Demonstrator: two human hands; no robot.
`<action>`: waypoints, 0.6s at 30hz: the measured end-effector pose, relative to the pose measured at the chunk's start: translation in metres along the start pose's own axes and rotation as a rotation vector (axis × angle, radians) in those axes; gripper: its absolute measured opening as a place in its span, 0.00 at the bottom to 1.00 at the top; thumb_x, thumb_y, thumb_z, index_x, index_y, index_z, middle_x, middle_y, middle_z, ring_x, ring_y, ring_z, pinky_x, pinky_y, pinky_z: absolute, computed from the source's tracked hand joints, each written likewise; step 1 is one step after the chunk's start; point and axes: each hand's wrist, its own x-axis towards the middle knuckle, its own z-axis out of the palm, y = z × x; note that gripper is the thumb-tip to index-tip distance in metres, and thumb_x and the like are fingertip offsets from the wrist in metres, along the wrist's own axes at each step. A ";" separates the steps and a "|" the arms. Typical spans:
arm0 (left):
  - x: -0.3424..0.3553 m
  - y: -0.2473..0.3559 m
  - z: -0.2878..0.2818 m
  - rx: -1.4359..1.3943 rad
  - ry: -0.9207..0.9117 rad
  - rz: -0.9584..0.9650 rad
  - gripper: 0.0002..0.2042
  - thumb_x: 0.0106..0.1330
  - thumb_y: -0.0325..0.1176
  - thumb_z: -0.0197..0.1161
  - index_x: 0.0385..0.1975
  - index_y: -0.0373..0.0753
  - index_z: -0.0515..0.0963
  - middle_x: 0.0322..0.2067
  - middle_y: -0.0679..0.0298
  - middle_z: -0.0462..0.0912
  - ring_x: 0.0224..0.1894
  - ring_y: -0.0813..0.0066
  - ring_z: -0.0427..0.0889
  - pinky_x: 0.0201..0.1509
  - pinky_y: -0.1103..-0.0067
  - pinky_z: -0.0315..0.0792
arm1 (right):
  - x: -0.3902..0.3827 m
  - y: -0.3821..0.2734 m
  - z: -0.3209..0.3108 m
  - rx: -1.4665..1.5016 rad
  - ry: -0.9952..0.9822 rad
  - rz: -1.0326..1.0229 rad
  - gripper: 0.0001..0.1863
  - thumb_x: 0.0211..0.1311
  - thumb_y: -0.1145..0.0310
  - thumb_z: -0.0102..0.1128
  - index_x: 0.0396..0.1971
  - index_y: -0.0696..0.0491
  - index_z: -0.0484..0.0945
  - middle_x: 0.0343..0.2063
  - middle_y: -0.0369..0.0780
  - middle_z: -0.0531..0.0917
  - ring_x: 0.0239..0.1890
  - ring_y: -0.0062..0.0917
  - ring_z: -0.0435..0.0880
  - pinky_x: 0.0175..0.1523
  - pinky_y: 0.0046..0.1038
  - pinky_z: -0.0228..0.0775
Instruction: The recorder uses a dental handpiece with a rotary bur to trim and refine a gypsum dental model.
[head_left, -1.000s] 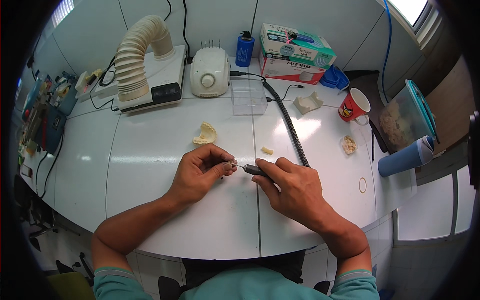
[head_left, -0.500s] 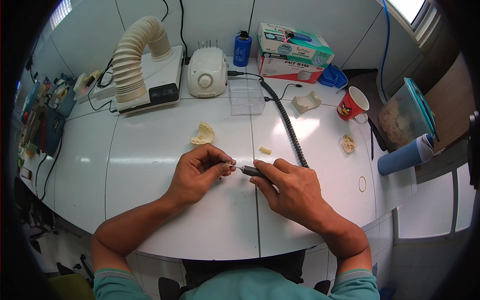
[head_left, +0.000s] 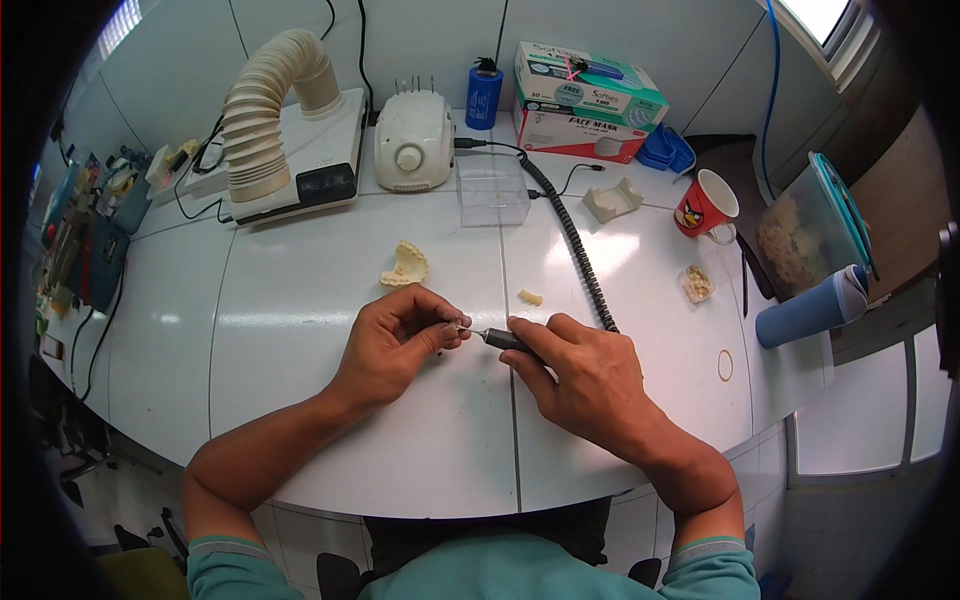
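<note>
My right hand [head_left: 585, 375] grips a dark rotary handpiece [head_left: 505, 341], whose thin metal bit points left. Between the thumb and fingertips of my left hand [head_left: 395, 340] is a small pale piece [head_left: 457, 327], mostly covered by the fingers; its exact kind is too small to tell. The bit's tip meets or nearly meets that piece. Beyond my left hand lies a cream dental model [head_left: 405, 264], arch-shaped. A small yellowish piece [head_left: 531, 298] rests on the table past the handpiece. The coiled black cord [head_left: 572, 235] runs from near my right hand to the back.
At the back stand a white control box [head_left: 413, 145], a ribbed suction hose [head_left: 262, 95], a clear tray [head_left: 493, 196], a blue bottle [head_left: 484, 98] and mask boxes [head_left: 585, 105]. To the right are a red mug [head_left: 704, 205], a small clear box [head_left: 696, 284] and a blue tumbler [head_left: 810, 308].
Both hands keep nearly the same place and hold, the bit still at the pale piece. The view has shifted very slightly.
</note>
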 end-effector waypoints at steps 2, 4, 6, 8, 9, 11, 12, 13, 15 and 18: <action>0.000 0.000 0.000 0.006 -0.002 -0.001 0.04 0.79 0.21 0.65 0.48 0.33 0.82 0.46 0.61 0.90 0.50 0.76 0.90 0.57 0.78 0.85 | 0.000 0.000 0.000 0.002 -0.009 0.001 0.13 0.75 0.59 0.70 0.49 0.52 0.86 0.25 0.40 0.82 0.21 0.36 0.83 0.24 0.39 0.73; 0.000 -0.001 0.000 0.001 0.003 -0.004 0.04 0.79 0.22 0.66 0.49 0.33 0.82 0.46 0.61 0.90 0.50 0.76 0.90 0.57 0.78 0.85 | 0.000 0.001 0.000 -0.009 0.001 -0.009 0.14 0.75 0.59 0.70 0.51 0.52 0.86 0.25 0.40 0.82 0.21 0.37 0.83 0.25 0.39 0.74; 0.000 -0.001 -0.001 0.003 0.003 -0.006 0.04 0.80 0.22 0.66 0.49 0.33 0.83 0.46 0.61 0.90 0.50 0.76 0.90 0.57 0.78 0.85 | 0.000 0.000 0.000 -0.010 -0.007 -0.005 0.14 0.75 0.59 0.70 0.51 0.52 0.86 0.25 0.40 0.82 0.21 0.36 0.83 0.25 0.39 0.74; 0.000 -0.001 -0.001 0.004 0.003 -0.010 0.04 0.80 0.22 0.66 0.49 0.33 0.83 0.46 0.61 0.90 0.50 0.76 0.90 0.57 0.78 0.85 | 0.000 0.000 0.000 -0.012 -0.017 -0.001 0.15 0.75 0.59 0.70 0.52 0.52 0.86 0.25 0.40 0.82 0.21 0.36 0.84 0.25 0.39 0.74; 0.001 -0.001 -0.001 0.001 0.001 -0.007 0.04 0.80 0.22 0.66 0.49 0.33 0.83 0.45 0.61 0.90 0.50 0.76 0.90 0.57 0.78 0.85 | 0.000 0.000 0.001 -0.020 -0.004 -0.003 0.15 0.75 0.59 0.70 0.52 0.52 0.86 0.25 0.40 0.82 0.22 0.36 0.84 0.25 0.39 0.74; 0.000 -0.001 -0.001 -0.001 -0.002 -0.005 0.04 0.80 0.22 0.66 0.49 0.33 0.83 0.45 0.61 0.90 0.50 0.75 0.90 0.57 0.78 0.85 | 0.000 0.000 0.001 -0.027 0.008 -0.006 0.15 0.75 0.59 0.70 0.52 0.52 0.86 0.25 0.40 0.82 0.22 0.36 0.84 0.25 0.39 0.74; 0.000 -0.001 -0.001 0.003 -0.001 -0.004 0.04 0.80 0.22 0.66 0.49 0.33 0.83 0.45 0.61 0.90 0.51 0.75 0.90 0.57 0.78 0.85 | 0.000 -0.001 0.000 -0.018 -0.008 0.001 0.15 0.75 0.59 0.70 0.52 0.52 0.86 0.25 0.40 0.82 0.22 0.36 0.84 0.25 0.39 0.74; 0.000 -0.001 -0.001 0.006 -0.001 -0.003 0.04 0.80 0.22 0.66 0.49 0.33 0.83 0.45 0.61 0.90 0.51 0.75 0.90 0.57 0.78 0.85 | -0.001 -0.001 0.000 -0.010 -0.025 0.010 0.15 0.75 0.59 0.70 0.52 0.53 0.86 0.25 0.40 0.82 0.22 0.36 0.84 0.25 0.39 0.74; 0.000 -0.001 -0.001 0.005 -0.002 -0.002 0.04 0.80 0.22 0.66 0.49 0.32 0.83 0.45 0.61 0.90 0.50 0.75 0.90 0.57 0.78 0.85 | -0.001 -0.001 0.000 -0.009 -0.016 0.011 0.15 0.75 0.59 0.70 0.52 0.52 0.86 0.26 0.40 0.82 0.22 0.36 0.84 0.25 0.39 0.74; 0.001 -0.001 0.000 0.008 -0.004 -0.006 0.04 0.80 0.22 0.66 0.49 0.32 0.83 0.45 0.60 0.90 0.50 0.75 0.90 0.57 0.78 0.85 | -0.001 -0.001 0.001 -0.009 -0.001 0.012 0.15 0.75 0.59 0.70 0.52 0.52 0.85 0.26 0.40 0.82 0.22 0.36 0.83 0.25 0.39 0.74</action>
